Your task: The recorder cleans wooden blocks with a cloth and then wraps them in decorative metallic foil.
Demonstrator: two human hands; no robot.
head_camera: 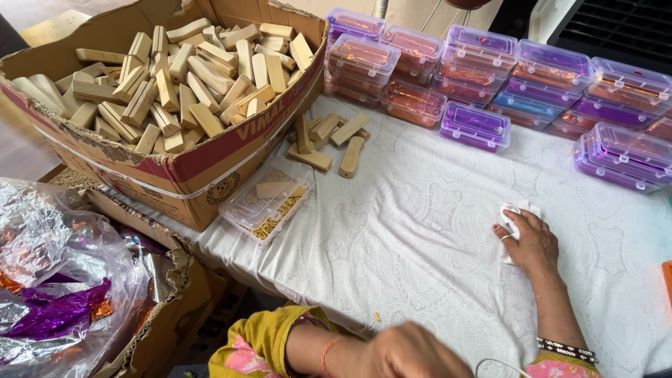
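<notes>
- Right now the right hand (533, 241) lies palm down on the white embossed tablecloth (413, 238), its fingers curled over a small white cloth wad (513, 213), which sits toward the right of the table, well apart from the wooden pieces.
- Close to the lens, the left hand (413, 353) is blurred at the bottom edge; whether it is open or closed cannot be told, and nothing shows in it.
- To press the wad well, I judge the palm should stay flat and the fingers keep it bunched, so it does not unfold or drag the cloth into folds.
- A few pale wooden blocks (329, 140) lie loose near a clear shallow plastic tray (266, 203) that holds one block.
- Behind them stands a big open cardboard box (203, 164), heaped with the same blocks.
- Stacked clear-lidded plastic boxes with orange and purple contents (483, 77) line the far edge.
- At the left, crinkled clear plastic wrap with purple and orange foil (56, 280) fills another carton.
</notes>
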